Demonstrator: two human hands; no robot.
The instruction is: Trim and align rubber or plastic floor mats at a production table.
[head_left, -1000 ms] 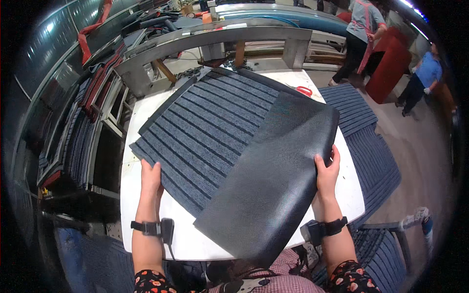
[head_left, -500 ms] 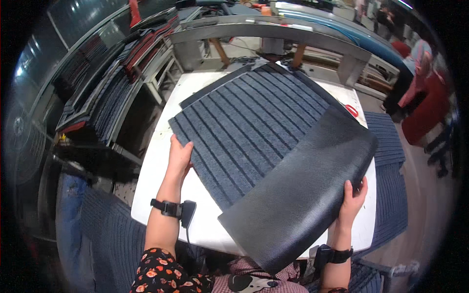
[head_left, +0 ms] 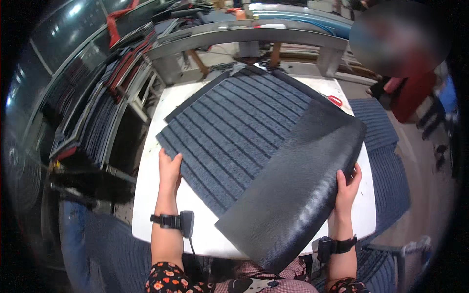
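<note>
Aslant, the striped mat (head_left: 234,132), folded flap (head_left: 293,180) lengthwise toward far right.

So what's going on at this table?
A person's bare left hand is at the left edge of a blue-gray carpet mat with black stripes, while the right hand is at its rounded fold. The mat's right part is turned over, showing smooth black backing. Red-handled scissors lie toward the white table's far right corner.
</note>
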